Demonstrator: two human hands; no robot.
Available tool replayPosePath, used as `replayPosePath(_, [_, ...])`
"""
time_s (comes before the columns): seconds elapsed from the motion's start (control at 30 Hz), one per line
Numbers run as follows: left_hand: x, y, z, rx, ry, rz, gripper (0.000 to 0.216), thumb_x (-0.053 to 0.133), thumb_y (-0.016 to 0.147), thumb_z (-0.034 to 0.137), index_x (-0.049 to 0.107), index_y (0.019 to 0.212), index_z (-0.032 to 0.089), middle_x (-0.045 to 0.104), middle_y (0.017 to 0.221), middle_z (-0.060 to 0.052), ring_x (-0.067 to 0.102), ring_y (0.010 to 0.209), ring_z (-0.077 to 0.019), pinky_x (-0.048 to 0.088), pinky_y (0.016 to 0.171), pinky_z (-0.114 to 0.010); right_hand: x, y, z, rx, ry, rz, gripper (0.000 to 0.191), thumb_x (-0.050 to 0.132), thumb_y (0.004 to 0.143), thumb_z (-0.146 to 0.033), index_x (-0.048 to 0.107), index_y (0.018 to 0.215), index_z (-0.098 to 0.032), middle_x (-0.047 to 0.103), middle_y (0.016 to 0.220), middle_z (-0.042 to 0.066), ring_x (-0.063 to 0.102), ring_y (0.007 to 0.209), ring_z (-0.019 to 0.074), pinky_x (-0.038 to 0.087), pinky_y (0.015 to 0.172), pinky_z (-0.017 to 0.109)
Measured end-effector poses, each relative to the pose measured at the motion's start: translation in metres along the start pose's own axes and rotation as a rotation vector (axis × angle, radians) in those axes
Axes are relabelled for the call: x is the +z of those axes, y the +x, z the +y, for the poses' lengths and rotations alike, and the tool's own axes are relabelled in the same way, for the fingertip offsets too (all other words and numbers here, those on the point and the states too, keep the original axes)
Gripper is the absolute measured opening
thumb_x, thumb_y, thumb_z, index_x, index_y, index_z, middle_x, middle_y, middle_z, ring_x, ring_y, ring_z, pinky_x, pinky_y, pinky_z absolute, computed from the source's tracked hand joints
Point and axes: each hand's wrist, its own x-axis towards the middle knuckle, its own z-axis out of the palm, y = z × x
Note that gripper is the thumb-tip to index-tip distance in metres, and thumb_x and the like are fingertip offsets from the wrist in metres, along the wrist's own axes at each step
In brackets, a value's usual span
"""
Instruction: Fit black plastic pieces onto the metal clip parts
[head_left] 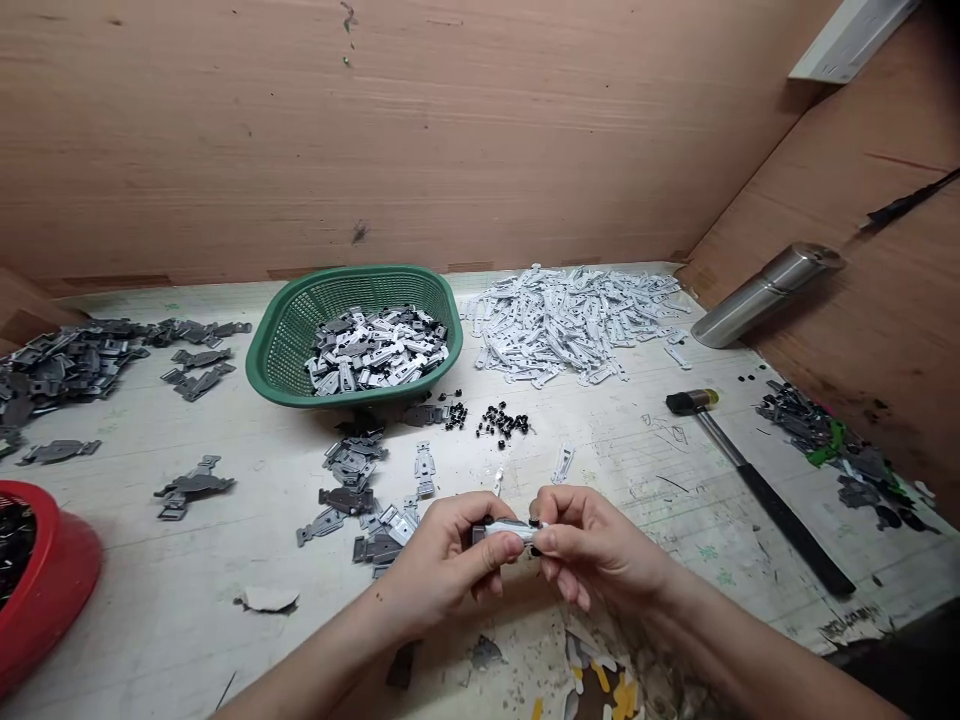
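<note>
Between my two hands is a small toy car [510, 529], white on top with dark ends and small black wheels. My left hand [457, 550] grips its left end, thumb on top. At its right end, my right hand [589, 545] pinches it with thumb and forefinger near the black wheels. Fingers partly hide the car. Just left of my left hand lie several loose grey plastic car bases [379, 547]. Beyond my hands are small black wheel pieces [504, 424] and a single white plastic strip [562, 463].
A green basket [262, 350] holds white and grey parts. Behind lies a heap of white strips [570, 320]; grey bases [75, 365] are piled left. A red container [71, 560] stands front left. To the right are a hammer [780, 520], a metal cylinder [765, 295] and scraps [862, 455].
</note>
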Motion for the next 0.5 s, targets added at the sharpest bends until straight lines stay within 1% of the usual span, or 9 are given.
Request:
replayPosePath(0.1, [-0.003, 0.000, 0.002, 0.055, 0.015, 0.010, 0.024, 0.057, 0.078, 0.039, 0.057, 0.081, 0.015, 0.051, 0.066, 0.002, 0.051, 0.050, -0.0072, 0.038, 0.046, -0.017, 0.000, 0.006, -0.003, -0.005, 0.022, -0.013, 0.027, 0.072, 0.070, -0.025, 0.048, 0.069, -0.014, 0.065, 0.053, 0.000, 0.055, 0.034, 0.0080, 0.039, 0.029, 0.011])
replayPosePath(0.17, [-0.005, -0.001, 0.005, 0.100, 0.063, 0.039, 0.023, 0.055, 0.079, 0.038, 0.057, 0.080, 0.015, 0.051, 0.069, 0.001, 0.051, 0.052, -0.0078, 0.040, 0.049, -0.018, 0.000, 0.011, -0.005, -0.020, 0.017, -0.020, 0.025, 0.072, 0.070, -0.024, 0.049, 0.069, -0.014, 0.065, 0.054, 0.001, 0.056, 0.035, 0.0082, 0.039, 0.029, 0.011])
replayPosePath(0.27, [-0.006, -0.003, 0.009, 0.148, 0.122, 0.128, 0.022, 0.053, 0.081, 0.038, 0.056, 0.084, 0.016, 0.051, 0.069, 0.002, 0.051, 0.054, -0.0082, 0.040, 0.051, -0.019, 0.000, 0.018, -0.010, -0.066, -0.023, -0.034, 0.022, 0.069, 0.073, -0.024, 0.051, 0.071, -0.013, 0.065, 0.056, 0.001, 0.057, 0.037, 0.0079, 0.041, 0.031, 0.011])
replayPosePath(0.33, [-0.006, -0.004, 0.010, 0.171, 0.128, 0.186, 0.022, 0.052, 0.082, 0.038, 0.054, 0.083, 0.016, 0.049, 0.068, 0.002, 0.049, 0.055, -0.0079, 0.038, 0.052, -0.018, 0.000, 0.022, -0.014, -0.090, -0.069, -0.047, 0.020, 0.068, 0.075, -0.025, 0.052, 0.072, -0.013, 0.064, 0.058, 0.001, 0.058, 0.040, 0.0081, 0.044, 0.035, 0.013])
replayPosePath(0.4, [-0.005, -0.005, 0.010, 0.181, 0.103, 0.211, 0.022, 0.050, 0.083, 0.039, 0.053, 0.082, 0.017, 0.048, 0.067, 0.003, 0.046, 0.054, -0.0072, 0.037, 0.052, -0.018, 0.000, 0.026, -0.019, -0.087, -0.105, -0.067, 0.021, 0.065, 0.077, -0.029, 0.053, 0.073, -0.012, 0.064, 0.060, 0.002, 0.059, 0.043, 0.0087, 0.047, 0.039, 0.016])
replayPosePath(0.5, [-0.004, -0.005, 0.010, 0.155, 0.031, 0.191, 0.024, 0.050, 0.083, 0.041, 0.051, 0.082, 0.017, 0.048, 0.067, 0.004, 0.042, 0.052, -0.0063, 0.035, 0.049, -0.017, 0.002, 0.029, -0.026, -0.093, -0.109, -0.096, 0.030, 0.055, 0.084, -0.041, 0.054, 0.076, -0.012, 0.064, 0.061, 0.003, 0.059, 0.044, 0.0097, 0.047, 0.039, 0.018])
